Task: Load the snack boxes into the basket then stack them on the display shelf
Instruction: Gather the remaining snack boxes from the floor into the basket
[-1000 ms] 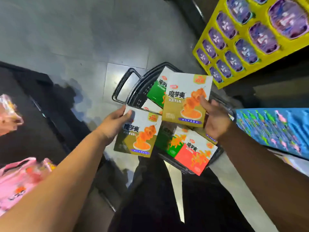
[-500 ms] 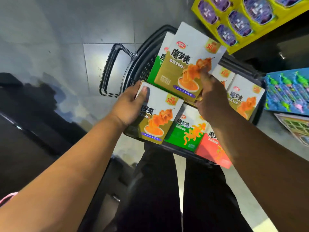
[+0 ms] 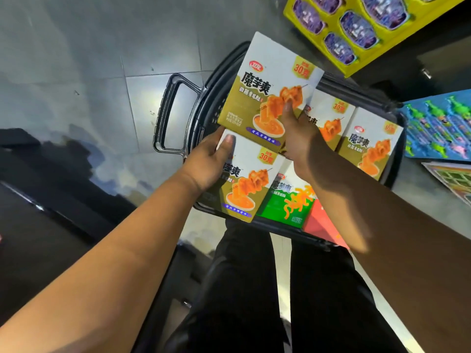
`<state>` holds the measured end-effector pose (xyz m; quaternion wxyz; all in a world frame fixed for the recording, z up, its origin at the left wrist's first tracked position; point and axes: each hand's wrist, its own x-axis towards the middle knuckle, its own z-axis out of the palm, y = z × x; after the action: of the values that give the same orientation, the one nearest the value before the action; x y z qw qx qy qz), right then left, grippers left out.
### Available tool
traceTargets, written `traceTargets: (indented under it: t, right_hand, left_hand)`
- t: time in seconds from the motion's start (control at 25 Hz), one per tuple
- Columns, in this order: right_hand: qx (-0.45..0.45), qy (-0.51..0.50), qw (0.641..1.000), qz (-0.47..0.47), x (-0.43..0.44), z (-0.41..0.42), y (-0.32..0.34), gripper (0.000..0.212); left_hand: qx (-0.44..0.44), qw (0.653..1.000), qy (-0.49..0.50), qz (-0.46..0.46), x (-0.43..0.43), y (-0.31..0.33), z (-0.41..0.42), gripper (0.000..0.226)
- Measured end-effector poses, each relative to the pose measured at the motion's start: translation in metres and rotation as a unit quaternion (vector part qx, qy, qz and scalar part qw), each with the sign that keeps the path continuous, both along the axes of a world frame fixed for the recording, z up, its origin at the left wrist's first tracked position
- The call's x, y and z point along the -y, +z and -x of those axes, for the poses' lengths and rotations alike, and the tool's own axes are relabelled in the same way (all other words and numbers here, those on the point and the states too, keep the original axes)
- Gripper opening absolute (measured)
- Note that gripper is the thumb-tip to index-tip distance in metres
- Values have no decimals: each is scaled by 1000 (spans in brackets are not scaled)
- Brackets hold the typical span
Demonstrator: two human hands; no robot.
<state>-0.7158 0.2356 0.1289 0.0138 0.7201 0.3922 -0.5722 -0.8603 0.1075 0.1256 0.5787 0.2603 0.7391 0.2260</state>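
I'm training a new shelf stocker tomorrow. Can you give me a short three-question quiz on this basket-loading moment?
1. True or false: the left hand is empty.
2. Which box lies in the black basket right beside the lower olive snack box that the left hand grips? A) green snack box B) blue box C) purple box
3. Fill in: the right hand holds the upper olive snack box with its ___ on the printed front.

Key: 1 false; 2 A; 3 thumb.
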Motion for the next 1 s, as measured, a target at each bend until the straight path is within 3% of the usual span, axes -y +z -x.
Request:
traceTargets:
  t: [0.16, 0.28, 0.4, 0.48, 0.64, 0.8, 1.0]
  right_hand:
    - [-19, 27, 999, -18, 9, -17, 19, 60]
    - [23, 107, 993, -48, 18, -47, 53, 67]
    - [114, 283, 943, -131, 32, -80, 113, 74]
    - [163, 336, 907, -193, 43, -102, 159, 76]
    - [253, 371, 860, -243, 66, -155, 248, 82]
    - [242, 301, 888, -251, 92, -216, 311, 88]
    - [255, 274, 888, -268, 121, -318, 370, 88]
  left_hand:
    - [-26, 998, -25, 42, -4, 16, 17, 66]
    - [-135, 985, -100, 43, -3, 57, 30, 70]
    - [-293, 936, -188, -42, -2, 120, 28, 70]
    - [-374, 889, -245, -96, -3, 159, 15, 78]
    - [-451, 813, -320, -182, -6, 248, -47, 82]
    - [-449, 770, -386, -239, -8, 319, -127, 84]
    - [-444, 738, -424, -278, -7, 374, -231, 85]
